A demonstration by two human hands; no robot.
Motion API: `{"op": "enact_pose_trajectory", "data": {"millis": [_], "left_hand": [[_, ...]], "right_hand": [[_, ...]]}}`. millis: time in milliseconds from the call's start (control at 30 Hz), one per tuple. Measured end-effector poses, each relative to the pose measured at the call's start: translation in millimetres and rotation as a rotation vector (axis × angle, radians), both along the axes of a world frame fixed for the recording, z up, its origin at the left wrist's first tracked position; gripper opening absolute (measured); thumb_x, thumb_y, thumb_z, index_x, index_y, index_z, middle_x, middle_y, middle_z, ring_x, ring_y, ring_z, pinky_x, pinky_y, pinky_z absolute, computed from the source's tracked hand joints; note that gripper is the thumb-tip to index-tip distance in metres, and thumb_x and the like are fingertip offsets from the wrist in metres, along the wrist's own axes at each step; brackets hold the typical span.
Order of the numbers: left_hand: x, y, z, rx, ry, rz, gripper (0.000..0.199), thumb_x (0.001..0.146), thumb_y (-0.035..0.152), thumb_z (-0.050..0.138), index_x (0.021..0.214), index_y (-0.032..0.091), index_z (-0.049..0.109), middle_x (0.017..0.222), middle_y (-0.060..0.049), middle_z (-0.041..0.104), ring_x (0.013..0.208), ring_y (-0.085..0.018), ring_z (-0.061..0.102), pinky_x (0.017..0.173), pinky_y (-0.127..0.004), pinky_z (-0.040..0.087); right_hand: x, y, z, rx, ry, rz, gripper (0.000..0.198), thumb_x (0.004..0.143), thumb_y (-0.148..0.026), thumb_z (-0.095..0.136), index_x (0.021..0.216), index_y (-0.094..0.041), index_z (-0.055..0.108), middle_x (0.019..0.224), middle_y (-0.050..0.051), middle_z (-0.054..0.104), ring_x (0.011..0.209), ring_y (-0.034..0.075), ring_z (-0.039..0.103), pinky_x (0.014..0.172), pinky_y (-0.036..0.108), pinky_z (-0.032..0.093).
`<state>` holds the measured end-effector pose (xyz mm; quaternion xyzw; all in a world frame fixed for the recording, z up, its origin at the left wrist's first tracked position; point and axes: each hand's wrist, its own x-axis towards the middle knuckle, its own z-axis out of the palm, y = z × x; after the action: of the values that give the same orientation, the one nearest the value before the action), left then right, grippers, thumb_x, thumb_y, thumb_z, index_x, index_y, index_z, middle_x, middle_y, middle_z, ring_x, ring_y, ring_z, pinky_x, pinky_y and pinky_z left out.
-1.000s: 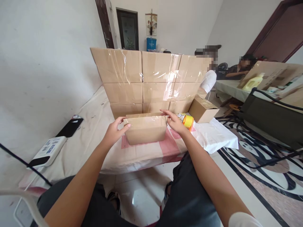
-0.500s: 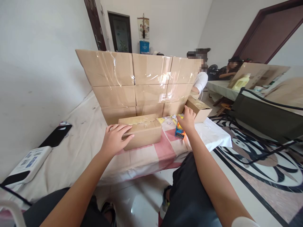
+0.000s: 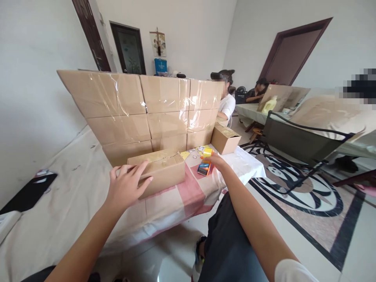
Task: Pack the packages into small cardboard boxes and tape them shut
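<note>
A taped cardboard box (image 3: 164, 174) lies lengthwise in front of me on a pink-and-cream cloth (image 3: 173, 201). Resting on its left end is my left hand (image 3: 125, 182), fingers spread over the top and the thumb along the near side. To the right of the box, my right hand (image 3: 219, 159) grips a tape dispenser (image 3: 207, 162) with blue and orange parts and a yellow roll. Some of the right fingers are hidden behind the dispenser. A tall wall of stacked, taped cardboard boxes (image 3: 141, 105) stands just behind.
Another small box (image 3: 225, 138) stands at the right end of the table. A white-sleeved person (image 3: 227, 103) is behind the stack. A dark folding chair (image 3: 293, 137) stands on the right. A black flat object (image 3: 32, 192) lies at left.
My right hand has come down from beside the far right box and closed on the tape dispenser. My left hand stays on the near box. The view has turned right.
</note>
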<state>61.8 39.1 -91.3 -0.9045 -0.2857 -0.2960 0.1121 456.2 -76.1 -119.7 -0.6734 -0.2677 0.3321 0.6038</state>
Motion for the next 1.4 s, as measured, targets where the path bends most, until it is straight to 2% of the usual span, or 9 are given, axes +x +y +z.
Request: {"op": "enact_pose_trajectory", "data": {"millis": [333,567,700,833,967,1067,1167,1267,1400], "left_hand": [[20,-18,-6.5,0.143,0.036,0.075,0.062,0.093,0.059,0.055,0.138,0.017,0.067,0.133,-0.018,0.069,0.113,-0.043,0.062,0.119,-0.064,0.024],[29,-23,-0.8,0.093,0.021,0.149,0.054,0.098,0.055,0.047,0.126,0.016,0.072,0.129,-0.019,0.072,0.109,-0.041,0.066,0.119,-0.069,0.018],[44,-36,25.7,-0.043,-0.101,0.151,0.048,0.099,0.052,0.043,0.116,0.020,0.074,0.124,-0.017,0.073,0.116,-0.040,0.064,0.118,-0.072,0.012],[76,-56,52.8,-0.354,-0.252,-0.155,0.043,0.096,0.057,0.047,0.114,0.031,0.076,0.125,-0.009,0.068,0.120,-0.032,0.060,0.111,-0.057,0.037],[111,-66,54.2,-0.650,-0.473,-0.233,0.047,0.086,0.065,0.056,0.097,0.026,0.080,0.106,-0.010,0.064,0.111,-0.030,0.060,0.101,-0.048,0.047],[125,-67,51.8,-0.842,-0.476,-0.259,0.050,0.084,0.067,0.057,0.089,0.023,0.080,0.099,-0.009,0.062,0.100,-0.029,0.063,0.090,-0.043,0.050],[132,-72,62.9,-0.877,-0.448,-0.353,0.042,0.085,0.061,0.062,0.083,0.023,0.080,0.092,-0.006,0.059,0.092,-0.024,0.062,0.083,-0.035,0.049],[138,-84,81.9,-0.845,-0.502,-0.436,0.034,0.087,0.052,0.066,0.074,0.022,0.076,0.083,-0.003,0.055,0.082,-0.018,0.058,0.078,-0.030,0.046],[151,-101,93.7,-0.960,-0.550,-0.433,0.031,0.085,0.047,0.067,0.071,0.020,0.074,0.074,-0.001,0.057,0.073,-0.017,0.055,0.070,-0.028,0.043]], "right_hand": [[-27,8,-5,0.194,-0.132,0.117,0.038,0.066,-0.040,0.087,0.087,-0.018,0.065,0.085,0.004,0.076,0.080,0.020,0.072,0.067,0.029,0.060],[-70,10,32,0.434,-0.185,0.125,0.043,0.080,-0.057,0.073,0.091,-0.018,0.061,0.081,0.003,0.070,0.075,0.018,0.070,0.072,0.031,0.057],[-104,4,64,0.552,-0.118,0.184,0.046,0.079,-0.060,0.074,0.089,-0.017,0.064,0.076,0.002,0.068,0.065,0.016,0.066,0.064,0.029,0.054],[-131,2,84,0.683,-0.037,0.195,0.049,0.079,-0.065,0.073,0.091,-0.018,0.064,0.078,0.002,0.068,0.068,0.017,0.065,0.064,0.029,0.053],[-133,1,90,0.765,-0.043,0.132,0.059,0.087,-0.077,0.053,0.076,-0.020,0.059,0.069,0.001,0.060,0.064,0.016,0.056,0.061,0.029,0.049],[-125,-2,91,0.770,-0.053,0.096,0.061,0.091,-0.079,0.045,0.074,-0.021,0.057,0.068,0.002,0.058,0.064,0.016,0.052,0.060,0.029,0.047],[-114,-3,88,0.764,-0.111,0.030,0.060,0.095,-0.075,0.038,0.073,-0.022,0.055,0.067,0.001,0.055,0.064,0.016,0.049,0.061,0.030,0.045],[-99,-4,83,0.747,-0.378,-0.089,0.062,0.095,-0.075,0.036,0.064,-0.023,0.047,0.066,0.002,0.049,0.067,0.018,0.046,0.066,0.033,0.042],[-83,-9,81,0.682,-0.552,-0.232,0.060,0.099,-0.070,0.028,0.063,-0.024,0.038,0.068,0.003,0.046,0.068,0.019,0.043,0.068,0.035,0.038]]}}
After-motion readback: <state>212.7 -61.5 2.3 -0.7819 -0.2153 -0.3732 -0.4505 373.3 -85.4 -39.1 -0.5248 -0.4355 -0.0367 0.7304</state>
